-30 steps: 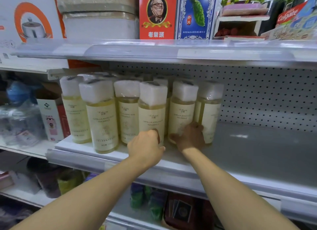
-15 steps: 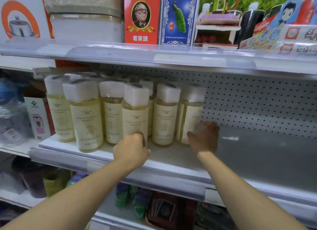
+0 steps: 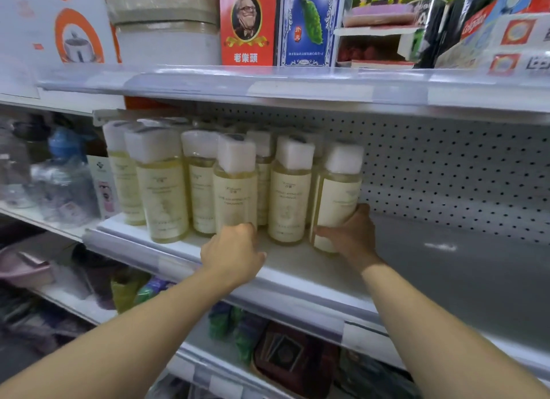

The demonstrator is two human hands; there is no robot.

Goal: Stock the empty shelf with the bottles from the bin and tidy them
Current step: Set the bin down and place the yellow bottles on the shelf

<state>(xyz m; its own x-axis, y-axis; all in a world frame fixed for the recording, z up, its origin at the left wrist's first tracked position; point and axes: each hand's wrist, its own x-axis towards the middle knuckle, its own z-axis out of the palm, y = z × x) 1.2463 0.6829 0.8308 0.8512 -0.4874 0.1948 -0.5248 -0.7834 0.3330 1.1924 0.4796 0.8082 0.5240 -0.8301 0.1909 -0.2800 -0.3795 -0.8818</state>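
Several pale yellow bottles with white caps and cream labels stand in rows on the left part of the grey shelf (image 3: 431,267). My left hand (image 3: 233,251) grips the base of a front-row bottle (image 3: 235,187) near the middle of the row. My right hand (image 3: 351,235) holds the rightmost bottle (image 3: 337,196) low down, its fingers wrapped round the right side; that bottle leans slightly. Between the two stands another front bottle (image 3: 290,196). The bin is out of view.
The shelf's right half is bare metal before a pegboard back (image 3: 446,175). An upper shelf edge (image 3: 297,86) overhangs, carrying boxes. Clear blue-capped bottles (image 3: 62,178) and a small carton stand on the neighbouring shelf at left. Lower shelves hold packaged goods.
My right hand moved from the middle bottle to the rightmost one and now wraps round it, pulling it forward and tilting it a little. My left hand stays on its front bottle.
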